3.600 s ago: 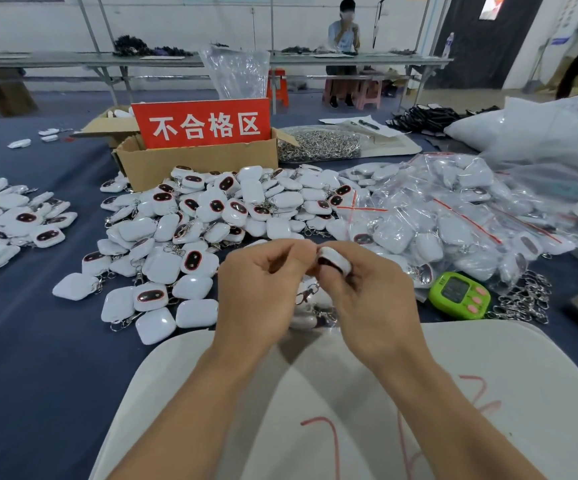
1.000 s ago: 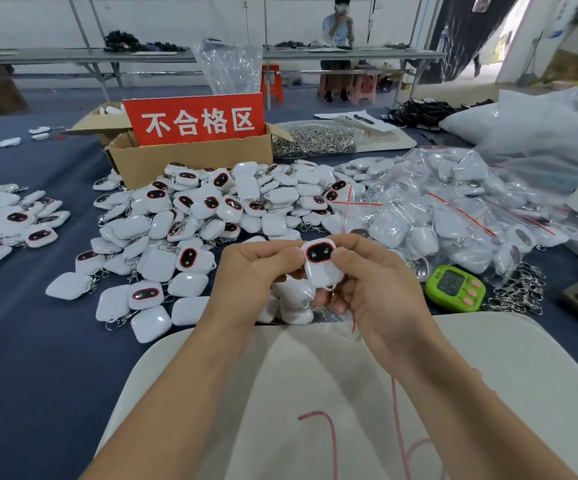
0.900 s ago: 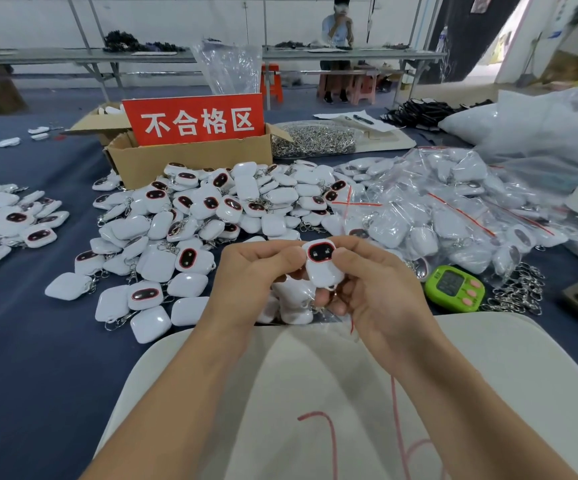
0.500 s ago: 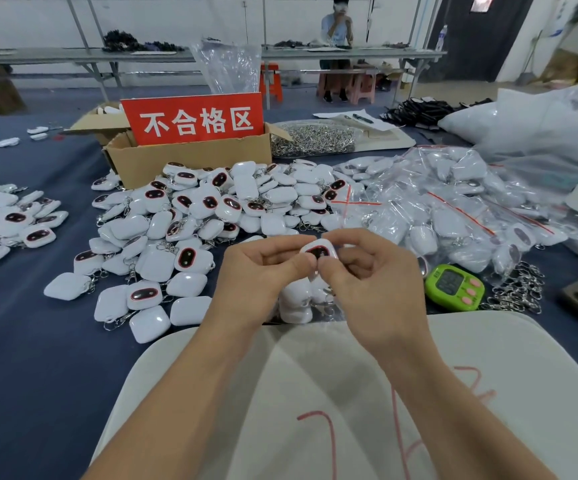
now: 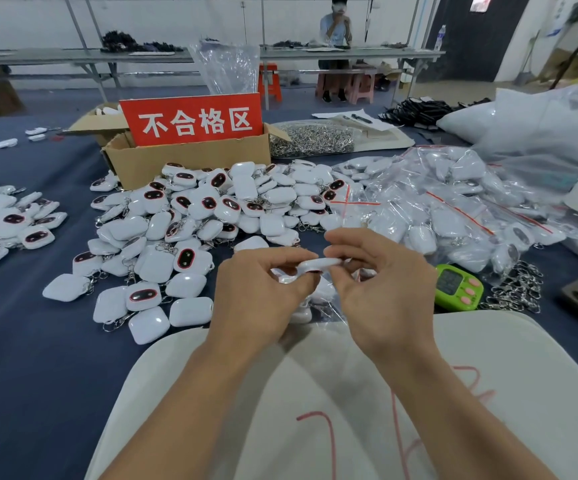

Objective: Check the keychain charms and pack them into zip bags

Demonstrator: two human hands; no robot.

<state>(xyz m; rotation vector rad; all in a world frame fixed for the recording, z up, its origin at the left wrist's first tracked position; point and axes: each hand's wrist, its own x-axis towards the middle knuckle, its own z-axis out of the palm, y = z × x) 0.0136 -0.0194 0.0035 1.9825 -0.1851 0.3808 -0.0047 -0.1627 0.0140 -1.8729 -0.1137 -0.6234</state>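
Charm [image 5: 318,264] sits edge-on, pinched between our left hand [image 5: 263,292] and right hand [image 5: 384,289]; it seems light, stiff and glossy, so we grip its rim.

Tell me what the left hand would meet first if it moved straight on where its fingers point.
The left hand pinches the white charm; going on, it would likely meet the fingers of the right hand.
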